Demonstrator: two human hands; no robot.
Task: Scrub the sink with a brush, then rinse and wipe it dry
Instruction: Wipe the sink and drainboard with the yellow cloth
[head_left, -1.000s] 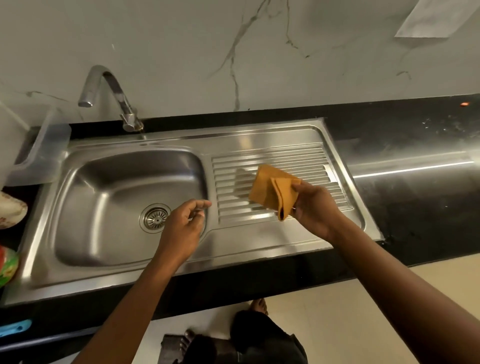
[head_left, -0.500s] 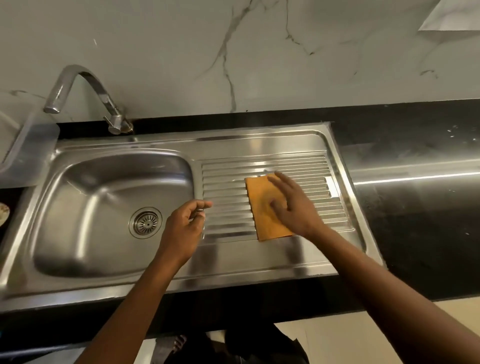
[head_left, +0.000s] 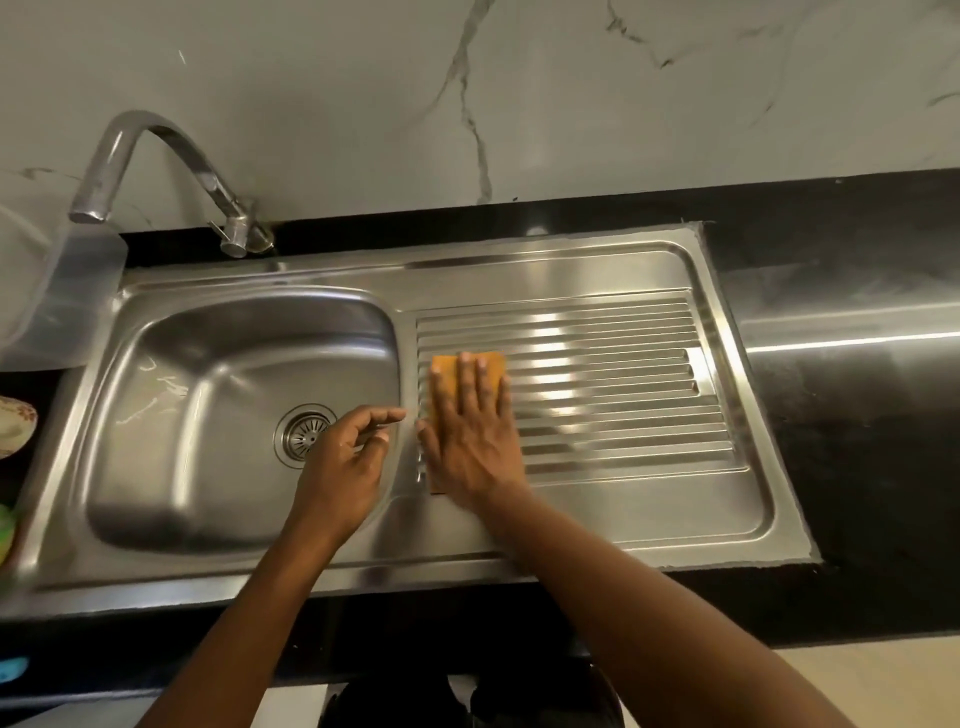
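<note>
- Orange folded cloth (head_left: 493, 362) is seen in the head view lying flat on the left end of the ribbed drainboard (head_left: 623, 395) of the stainless steel sink (head_left: 519, 275), just beside the basin's right wall.
- The cloth is pressed down by the right hand (head_left: 470, 431), which is laid flat on it with fingers straight and held close together and the thumb stretched out to the left. Most of the cloth is covered, and only its far edge and a sliver near the wrist are shown.
- The left hand (head_left: 345, 457) is held over the right side of the rounded basin (head_left: 208, 405), fingers loosely curled and nothing gripped. Whether the steel is touched cannot be told.
- The round slotted drain strainer (head_left: 301, 434) is partly hidden by that hand.
- A curved chrome tap (head_left: 156, 150) is mounted behind the basin, with its spout turned to the left.
- The sink is set into a polished black countertop (head_left: 857, 467), which is backed by a white veined marble wall (head_left: 363, 104).
- A clear plastic container (head_left: 67, 296) is placed at the sink's left end.
</note>
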